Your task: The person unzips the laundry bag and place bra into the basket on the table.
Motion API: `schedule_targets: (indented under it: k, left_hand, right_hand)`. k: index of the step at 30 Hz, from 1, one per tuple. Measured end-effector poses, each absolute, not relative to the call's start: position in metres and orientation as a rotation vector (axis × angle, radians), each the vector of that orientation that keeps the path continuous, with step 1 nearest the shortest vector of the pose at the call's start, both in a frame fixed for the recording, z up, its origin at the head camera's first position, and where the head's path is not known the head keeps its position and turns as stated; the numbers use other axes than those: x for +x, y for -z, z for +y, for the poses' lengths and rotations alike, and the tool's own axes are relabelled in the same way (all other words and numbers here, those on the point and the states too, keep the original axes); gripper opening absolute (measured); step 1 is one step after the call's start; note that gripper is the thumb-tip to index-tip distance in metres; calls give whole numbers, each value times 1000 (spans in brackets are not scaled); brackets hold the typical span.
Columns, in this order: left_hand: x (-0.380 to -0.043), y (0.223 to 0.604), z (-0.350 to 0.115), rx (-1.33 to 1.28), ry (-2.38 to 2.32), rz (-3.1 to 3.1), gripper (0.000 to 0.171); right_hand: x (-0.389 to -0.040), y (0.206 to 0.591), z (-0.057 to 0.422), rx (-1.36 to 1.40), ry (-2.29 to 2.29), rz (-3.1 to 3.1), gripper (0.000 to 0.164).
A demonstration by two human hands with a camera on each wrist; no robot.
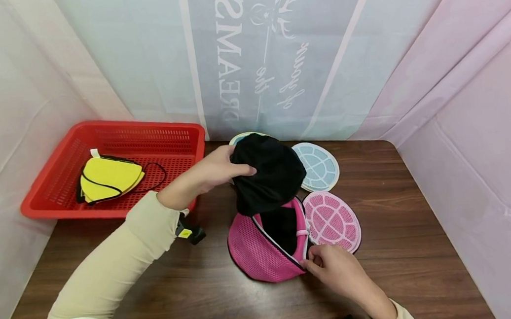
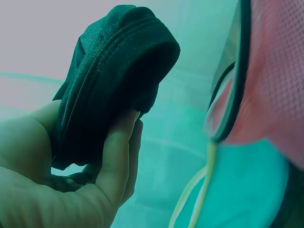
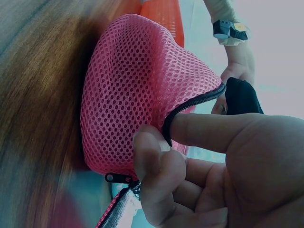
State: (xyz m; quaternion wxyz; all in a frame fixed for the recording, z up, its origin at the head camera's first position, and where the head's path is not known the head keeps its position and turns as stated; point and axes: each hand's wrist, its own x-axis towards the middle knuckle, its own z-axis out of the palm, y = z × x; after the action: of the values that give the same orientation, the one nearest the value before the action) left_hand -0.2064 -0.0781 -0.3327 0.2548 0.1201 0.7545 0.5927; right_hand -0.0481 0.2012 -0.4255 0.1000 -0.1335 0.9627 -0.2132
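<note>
A black cap (image 1: 270,173) of soft fabric is gripped by my left hand (image 1: 214,171), thumb on its near face. In the left wrist view its stitched band (image 2: 128,35) shows, with fingers curled round it. Right below is a pink mesh laundry bag (image 1: 259,245), unzipped, its mouth facing up and toward the cap; black shows inside. My right hand (image 1: 341,269) pinches the bag's zipper edge between thumb and fingers. In the right wrist view the black zipper (image 3: 192,102) runs up to that pinch. The bag's round pink lid (image 1: 331,218) lies folded back on the table.
To the left stands a red plastic basket (image 1: 58,208) holding a folded yellow fabric item (image 1: 110,177) with black cords and a white tag. Behind the pink bag lies a pale blue mesh panel (image 1: 318,167); another pale rim (image 1: 240,137) peeks out behind the cap. Fabric-covered walls (image 1: 141,54) enclose the table.
</note>
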Motion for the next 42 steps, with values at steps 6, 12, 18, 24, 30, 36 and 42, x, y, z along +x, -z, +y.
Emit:
schedule_targets:
  k: [6,12,18,24,30,36,42]
  left_hand:
    - [-214,320,-100,334,-1627,2033,45]
    - [-223,311,-124,338,-1570,2056,44]
    - [-237,306,-153,312,-1525,2060,46]
    - [-252,305,-184,326,-1511,2010,45]
    - [-262,306,-216,287,-1415,2051,50]
    - [-270,317,-248,255,-1306,2097,51]
    - [-275,329,-278,162,-1189,2119,59]
  right_hand:
    - [-48,426,202,-389,627,2847,35]
    - [-47,426,202,-365,621,2838,35]
    - [-47,426,202,-373,616,2844,35]
    - [-49,427,202,-377,607,2848,35]
    - [-50,426,202,-380,612,2841,36]
    - [-50,426,201,-380,606,2841,37]
    - [-51,426,201,-401,605,2854,37]
